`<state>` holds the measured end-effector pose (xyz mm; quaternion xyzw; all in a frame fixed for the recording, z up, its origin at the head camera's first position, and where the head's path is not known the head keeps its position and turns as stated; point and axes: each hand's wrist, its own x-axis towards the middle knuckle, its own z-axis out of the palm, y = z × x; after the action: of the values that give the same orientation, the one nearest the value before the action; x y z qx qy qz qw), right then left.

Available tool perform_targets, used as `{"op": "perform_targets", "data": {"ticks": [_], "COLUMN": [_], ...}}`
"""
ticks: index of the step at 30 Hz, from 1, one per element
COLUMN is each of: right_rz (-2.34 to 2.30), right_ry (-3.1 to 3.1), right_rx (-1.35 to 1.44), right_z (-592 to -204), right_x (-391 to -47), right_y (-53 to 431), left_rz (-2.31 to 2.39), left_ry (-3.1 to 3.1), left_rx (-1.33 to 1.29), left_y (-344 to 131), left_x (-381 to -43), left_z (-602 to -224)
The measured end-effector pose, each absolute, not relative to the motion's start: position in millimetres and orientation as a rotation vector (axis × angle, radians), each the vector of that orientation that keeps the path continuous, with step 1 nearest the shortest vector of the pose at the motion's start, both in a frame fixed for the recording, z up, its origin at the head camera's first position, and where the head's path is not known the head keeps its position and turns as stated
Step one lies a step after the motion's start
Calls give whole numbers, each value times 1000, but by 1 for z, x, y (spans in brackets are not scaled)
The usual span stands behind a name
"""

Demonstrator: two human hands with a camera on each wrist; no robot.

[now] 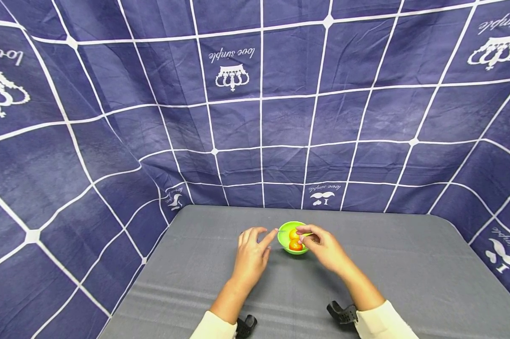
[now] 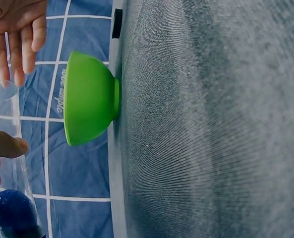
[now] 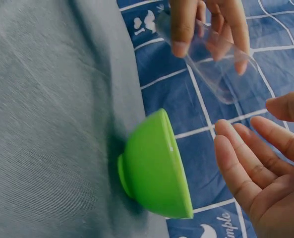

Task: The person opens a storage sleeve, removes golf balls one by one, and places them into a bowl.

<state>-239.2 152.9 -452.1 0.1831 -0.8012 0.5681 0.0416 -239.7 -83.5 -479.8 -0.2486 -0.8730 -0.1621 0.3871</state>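
A green bowl [image 1: 285, 245] stands on the grey surface, with two orange fruits [image 1: 295, 245] visible in it in the head view. To the bowl's left, my left hand [image 1: 250, 256] grips a clear plastic, tube-like piece [image 3: 223, 84] between thumb and fingers. In the left wrist view a dark blue rounded part [image 2: 17, 210] shows at its lower end; its exact kind I cannot tell. My right hand [image 1: 324, 247] hovers over the bowl's right side. In the right wrist view its fingers [image 3: 238, 171] are extended and apart from the bowl, holding nothing visible.
The grey cloth-covered table [image 1: 212, 235] reaches back to a blue curtain [image 1: 288, 117] with white grid lines, which also hangs on both sides. Black bands [image 1: 343, 313] sit on both wrists below cream sleeves.
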Motion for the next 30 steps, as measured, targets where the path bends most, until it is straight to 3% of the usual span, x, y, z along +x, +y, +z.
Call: {"op": "perform_targets", "data": {"ticks": [30], "right_rz": [2157], "right_ry": [-2202], "right_rx": [620], "right_z": [-477], "right_x": [-231], "right_y": [133], "left_rz": [-158], "left_ry": [-2187], "left_rx": [-709], "left_y": [-76], "left_x": [-238], "left_z": [-467]}}
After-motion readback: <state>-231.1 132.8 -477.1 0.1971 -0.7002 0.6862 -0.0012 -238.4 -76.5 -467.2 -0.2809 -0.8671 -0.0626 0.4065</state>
